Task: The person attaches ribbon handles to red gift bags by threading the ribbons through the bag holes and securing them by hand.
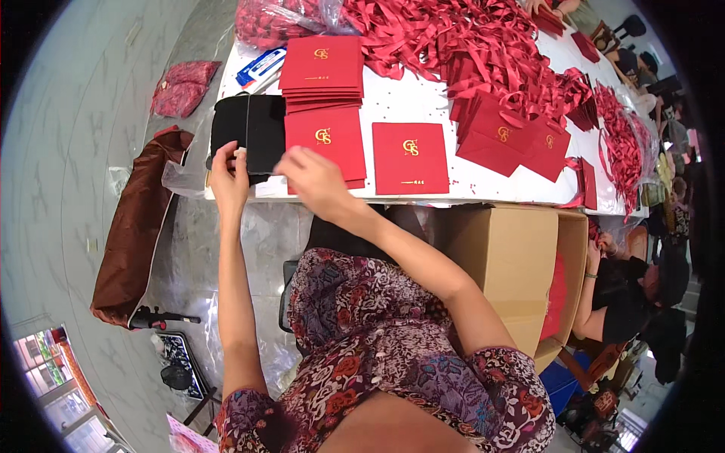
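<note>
At the table's left end lie black soft-looking sheets (266, 128), in two side-by-side parts. My left hand (229, 177) rests at their lower edge, thumb and fingers closed near a small pale bit; whether it grips that bit or the sheet I cannot tell. My right hand (317, 181) hovers over the right lower corner of the black sheets, its fingers pinched together and slightly blurred. What they hold, if anything, is too small to make out. Beside it lies a stack of red paper bags (321, 134) with gold print. A single red bag (410, 162) lies flat to the right.
Another red bag stack (321, 64) and a blue-and-white packet (260, 69) lie farther back. Red ribbons (468, 38) heap across the white table (411, 98). A cardboard box (521, 264) stands below the table's front edge. Other people work at the right.
</note>
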A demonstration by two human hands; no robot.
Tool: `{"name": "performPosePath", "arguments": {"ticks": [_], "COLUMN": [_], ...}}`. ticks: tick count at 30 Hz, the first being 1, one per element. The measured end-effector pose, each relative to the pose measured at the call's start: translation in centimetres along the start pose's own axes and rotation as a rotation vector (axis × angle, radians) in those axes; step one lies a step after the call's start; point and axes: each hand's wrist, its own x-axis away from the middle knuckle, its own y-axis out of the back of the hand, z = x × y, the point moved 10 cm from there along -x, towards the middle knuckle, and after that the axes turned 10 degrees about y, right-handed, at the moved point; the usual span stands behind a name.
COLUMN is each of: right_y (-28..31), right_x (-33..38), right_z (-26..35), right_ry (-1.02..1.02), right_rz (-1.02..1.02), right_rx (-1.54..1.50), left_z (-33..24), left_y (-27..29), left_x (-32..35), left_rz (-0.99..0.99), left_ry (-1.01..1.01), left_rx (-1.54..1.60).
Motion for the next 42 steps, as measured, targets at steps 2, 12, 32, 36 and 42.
{"name": "performPosePath", "arguments": {"ticks": [2, 12, 32, 36, 42], "right_y": [4.1, 14.8, 16.2, 16.6, 17.9], "right_x": [2.6, 12.2, 11.0, 10.7, 10.4], "right_z": [-1.9, -5.5, -9.4, -10.8, -10.5], "right_ry": [-0.129, -0.371, -0.411, -0.497, -0.463], "right_rz": [-0.102, -0.035, 0.012, 0.132, 0.045], "right_rx": [-0.103, 0.503, 0.571, 0.552, 0.380], "left_z": [-1.4, -14.3, -13.7, -15.8, -15.2], "left_y": [0.3, -6.5, -11.9, -12.8, -13.9], "left_x": [0.1, 9.7, 13.6, 13.9, 14.6], "left_rz": [-0.044, 0.123, 0.310, 0.302, 0.307], "left_ry": [-0.042, -0.564, -0.478, -0.526, -0.529], "left_rx": [-0.033, -0.159, -0.225, -0.208, -0.276]}}
